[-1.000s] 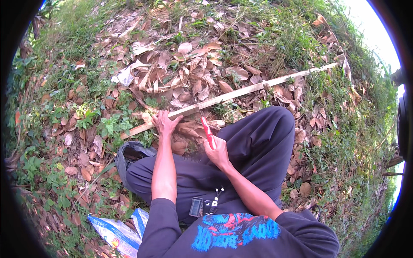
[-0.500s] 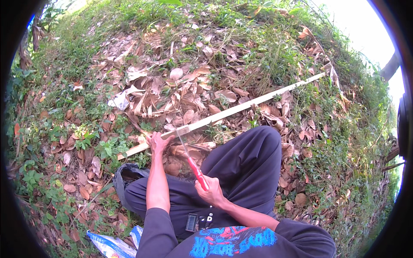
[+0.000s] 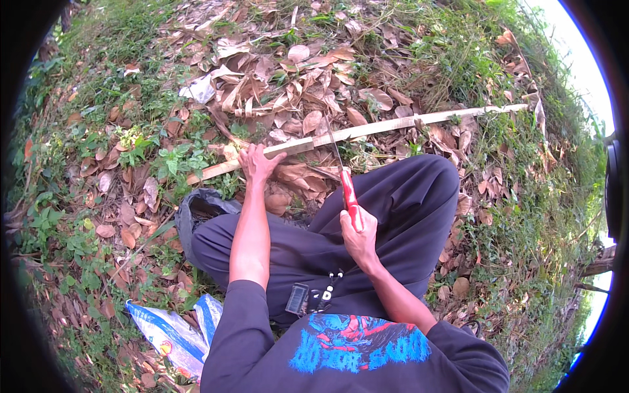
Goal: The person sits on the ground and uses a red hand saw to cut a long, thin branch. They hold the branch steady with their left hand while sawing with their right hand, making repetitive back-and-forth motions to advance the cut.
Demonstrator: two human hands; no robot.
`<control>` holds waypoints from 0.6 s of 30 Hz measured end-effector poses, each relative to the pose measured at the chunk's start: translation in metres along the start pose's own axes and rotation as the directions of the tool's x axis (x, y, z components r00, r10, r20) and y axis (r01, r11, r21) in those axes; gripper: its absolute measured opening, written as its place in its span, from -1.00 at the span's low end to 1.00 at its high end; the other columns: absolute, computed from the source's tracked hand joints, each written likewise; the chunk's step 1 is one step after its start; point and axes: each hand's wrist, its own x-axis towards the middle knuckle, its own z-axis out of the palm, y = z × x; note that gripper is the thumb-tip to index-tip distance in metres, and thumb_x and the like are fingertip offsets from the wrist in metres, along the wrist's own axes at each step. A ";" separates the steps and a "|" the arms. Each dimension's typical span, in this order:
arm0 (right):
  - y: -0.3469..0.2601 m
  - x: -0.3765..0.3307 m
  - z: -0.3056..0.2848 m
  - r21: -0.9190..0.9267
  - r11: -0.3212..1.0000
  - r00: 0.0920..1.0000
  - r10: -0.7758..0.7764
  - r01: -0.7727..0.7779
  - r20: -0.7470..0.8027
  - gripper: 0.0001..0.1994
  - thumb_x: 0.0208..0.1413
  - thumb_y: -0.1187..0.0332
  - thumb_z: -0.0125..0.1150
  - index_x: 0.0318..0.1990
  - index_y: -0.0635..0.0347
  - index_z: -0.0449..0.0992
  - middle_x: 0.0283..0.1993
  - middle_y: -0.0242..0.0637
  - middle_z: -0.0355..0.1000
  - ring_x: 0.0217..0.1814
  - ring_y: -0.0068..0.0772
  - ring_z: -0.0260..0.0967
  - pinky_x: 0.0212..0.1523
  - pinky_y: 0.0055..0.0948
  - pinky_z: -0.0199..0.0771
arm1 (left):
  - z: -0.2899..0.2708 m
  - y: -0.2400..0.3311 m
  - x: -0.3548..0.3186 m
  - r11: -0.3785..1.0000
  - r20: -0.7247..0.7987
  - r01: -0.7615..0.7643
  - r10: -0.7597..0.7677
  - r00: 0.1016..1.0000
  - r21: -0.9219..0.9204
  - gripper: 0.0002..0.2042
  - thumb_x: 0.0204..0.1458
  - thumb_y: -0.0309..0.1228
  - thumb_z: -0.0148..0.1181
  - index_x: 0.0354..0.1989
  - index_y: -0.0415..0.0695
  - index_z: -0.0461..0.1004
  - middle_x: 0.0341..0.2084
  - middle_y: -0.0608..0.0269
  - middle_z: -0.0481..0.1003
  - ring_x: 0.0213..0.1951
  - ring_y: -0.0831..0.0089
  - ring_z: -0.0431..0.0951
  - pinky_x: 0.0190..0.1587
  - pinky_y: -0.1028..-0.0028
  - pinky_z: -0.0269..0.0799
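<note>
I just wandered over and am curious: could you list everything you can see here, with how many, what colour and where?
Stick: one, pale, long and thin, lying across the ground ahead, tilted up to the right.
Knife: one, red handle and dark blade, blade tip at the stick.
Dry leaves: many, brown, spread over the ground, thickest beyond the stick.
Grass: green, around the leaves and on the right.
Sack: one, white and blue, lower left on the ground.
Dark bag: one, beside the left knee.
Trousers: dark, legs folded.
Shirt: dark with blue print, bottom edge.
Left hand: gripping the stick.
Right hand: holding the knife handle.
</note>
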 end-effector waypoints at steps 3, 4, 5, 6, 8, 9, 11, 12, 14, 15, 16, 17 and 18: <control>0.011 0.005 -0.003 -0.002 1.000 0.999 0.012 -0.012 0.029 -0.79 0.22 0.44 0.12 -0.49 0.24 0.37 -0.65 -0.55 0.21 -0.62 -0.76 0.10 -0.61 -0.57 0.12 | -0.005 0.003 0.005 1.000 0.022 0.007 -0.006 1.000 -0.022 -0.17 -0.26 0.42 0.25 -0.10 -0.17 0.58 -0.11 0.09 0.48 0.02 0.04 0.33 0.16 0.07 0.15; 0.010 0.007 -0.003 0.003 1.000 0.999 0.014 -0.014 0.039 -0.79 0.22 0.44 0.12 -0.48 0.24 0.38 -0.64 -0.55 0.22 -0.62 -0.76 0.10 -0.61 -0.57 0.12 | -0.004 0.002 0.006 0.999 0.021 0.013 -0.012 1.000 -0.032 -0.17 -0.25 0.42 0.25 -0.10 -0.17 0.58 -0.13 0.10 0.49 0.02 0.04 0.33 0.16 0.07 0.15; 0.009 0.008 -0.003 0.007 1.000 0.999 0.016 -0.016 0.048 -0.80 0.22 0.44 0.12 -0.47 0.24 0.39 -0.64 -0.55 0.22 -0.62 -0.76 0.11 -0.61 -0.57 0.12 | -0.004 0.002 0.007 0.999 0.019 0.018 -0.018 1.000 -0.043 -0.17 -0.24 0.42 0.25 -0.10 -0.17 0.58 -0.14 0.10 0.49 0.02 0.03 0.33 0.16 0.07 0.15; 0.008 0.010 -0.003 0.011 1.000 0.998 0.018 -0.019 0.056 -0.81 0.22 0.44 0.12 -0.46 0.25 0.40 -0.64 -0.55 0.23 -0.63 -0.76 0.12 -0.62 -0.57 0.13 | -0.004 0.000 0.009 0.998 0.016 0.018 -0.017 1.000 -0.056 -0.20 -0.22 0.41 0.24 -0.06 -0.11 0.57 -0.14 0.13 0.47 0.03 0.03 0.32 0.17 0.05 0.14; 0.011 0.010 -0.005 -0.016 1.000 0.998 0.001 0.000 0.069 -0.81 0.22 0.43 0.13 -0.45 0.24 0.41 -0.64 -0.55 0.24 -0.64 -0.76 0.13 -0.62 -0.58 0.14 | -0.001 -0.003 0.012 0.992 -0.053 -0.011 0.004 0.999 -0.128 -0.21 -0.21 0.40 0.25 -0.03 -0.07 0.55 -0.13 0.14 0.45 0.04 0.03 0.32 0.17 0.05 0.14; 0.013 0.011 -0.006 -0.030 1.000 0.997 -0.007 0.009 0.076 -0.82 0.22 0.43 0.13 -0.45 0.24 0.42 -0.64 -0.55 0.25 -0.64 -0.76 0.14 -0.62 -0.58 0.15 | 0.000 -0.005 0.014 0.986 -0.087 -0.026 0.012 0.996 -0.163 -0.22 -0.21 0.40 0.25 -0.01 -0.05 0.54 -0.13 0.15 0.44 0.04 0.03 0.32 0.17 0.04 0.15; 0.011 0.010 -0.007 0.051 0.996 0.996 0.065 -0.068 0.060 -0.78 0.19 0.45 0.15 -0.50 0.27 0.34 -0.66 -0.48 0.16 -0.62 -0.70 0.05 -0.60 -0.48 0.11 | -0.002 -0.003 0.014 0.989 -0.061 -0.051 0.043 0.997 -0.140 -0.19 -0.31 0.37 0.34 0.04 0.03 0.47 -0.05 0.17 0.37 0.08 0.06 0.30 0.16 0.04 0.16; 0.008 0.010 -0.008 0.092 0.990 0.993 0.100 -0.105 0.055 -0.75 0.17 0.46 0.16 -0.53 0.29 0.30 -0.68 -0.44 0.12 -0.60 -0.67 0.00 -0.59 -0.42 0.10 | -0.002 -0.001 0.013 0.990 -0.057 -0.076 0.070 0.996 -0.115 -0.18 -0.34 0.35 0.37 0.04 0.04 0.46 -0.03 0.17 0.35 0.09 0.07 0.29 0.16 0.05 0.17; 0.000 0.012 -0.009 0.119 0.986 0.992 0.115 -0.120 0.050 -0.76 0.18 0.46 0.15 -0.53 0.27 0.31 -0.66 -0.51 0.14 -0.59 -0.72 0.01 -0.59 -0.47 0.09 | -0.007 0.001 0.012 0.992 -0.004 -0.081 0.081 0.997 -0.095 -0.17 -0.46 0.27 0.49 0.02 0.08 0.42 0.01 0.18 0.27 0.11 0.08 0.25 0.16 0.06 0.18; -0.001 0.012 -0.010 0.111 0.986 0.991 0.123 -0.128 0.053 -0.76 0.18 0.46 0.15 -0.53 0.26 0.31 -0.66 -0.52 0.14 -0.59 -0.73 0.02 -0.59 -0.48 0.08 | -0.009 0.004 0.012 0.986 -0.059 -0.120 0.114 0.992 -0.113 -0.23 -0.48 0.15 0.56 -0.07 0.03 0.40 -0.03 0.17 0.25 0.08 0.08 0.25 0.14 0.07 0.19; 0.000 0.012 -0.008 0.139 0.981 0.991 0.127 -0.133 0.052 -0.76 0.19 0.47 0.15 -0.52 0.27 0.31 -0.65 -0.52 0.15 -0.59 -0.73 0.02 -0.59 -0.50 0.08 | -0.007 -0.001 0.014 0.985 -0.082 -0.116 0.106 0.991 -0.131 -0.25 -0.49 0.09 0.58 -0.11 0.01 0.38 -0.05 0.16 0.24 0.06 0.09 0.25 0.13 0.07 0.20; 0.000 0.012 -0.009 0.150 0.981 0.991 0.119 -0.126 0.056 -0.76 0.20 0.47 0.14 -0.52 0.27 0.32 -0.65 -0.52 0.15 -0.59 -0.73 0.02 -0.59 -0.50 0.07 | -0.005 -0.005 0.016 0.982 -0.104 -0.112 0.098 0.990 -0.149 -0.27 -0.50 0.03 0.61 -0.14 0.00 0.37 -0.06 0.16 0.23 0.05 0.09 0.25 0.12 0.08 0.21; 0.001 0.013 -0.010 0.161 0.980 0.992 0.111 -0.119 0.060 -0.76 0.20 0.47 0.14 -0.52 0.27 0.33 -0.65 -0.53 0.16 -0.59 -0.73 0.02 -0.59 -0.51 0.07 | -0.004 -0.010 0.018 0.978 -0.130 -0.128 0.108 0.986 -0.162 -0.29 -0.49 0.01 0.62 -0.16 -0.01 0.36 -0.08 0.15 0.23 0.04 0.10 0.25 0.11 0.08 0.21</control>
